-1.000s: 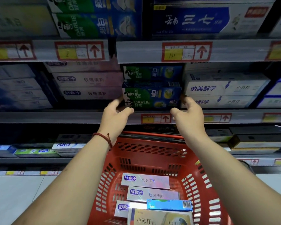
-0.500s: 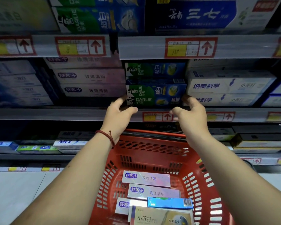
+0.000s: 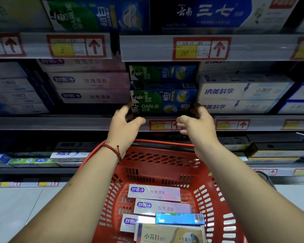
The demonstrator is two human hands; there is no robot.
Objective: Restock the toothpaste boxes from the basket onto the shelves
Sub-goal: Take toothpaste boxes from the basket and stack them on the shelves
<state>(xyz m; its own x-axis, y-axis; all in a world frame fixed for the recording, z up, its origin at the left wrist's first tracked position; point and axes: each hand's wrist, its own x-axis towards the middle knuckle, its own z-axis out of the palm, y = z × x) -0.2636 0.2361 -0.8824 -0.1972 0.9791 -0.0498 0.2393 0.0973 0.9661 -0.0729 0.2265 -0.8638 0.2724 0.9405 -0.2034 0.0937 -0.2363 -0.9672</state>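
Both hands grip the ends of a green-and-blue toothpaste box (image 3: pixel 162 104) on the shelf (image 3: pixel 60 122).
Left hand (image 3: pixel 124 122) and right hand (image 3: pixel 198 124) curl around it; red basket (image 3: pixel 158 160) below.

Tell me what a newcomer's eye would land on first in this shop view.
First, the two bare hands at centre: the left hand and right hand bracket the ends of the bottom green Darlie box on the middle shelf. Next, the red basket low in the middle, holding pale toothpaste boxes and a blue one. Above, the red-framed price tag with an up arrow stands out on the shelf edge.
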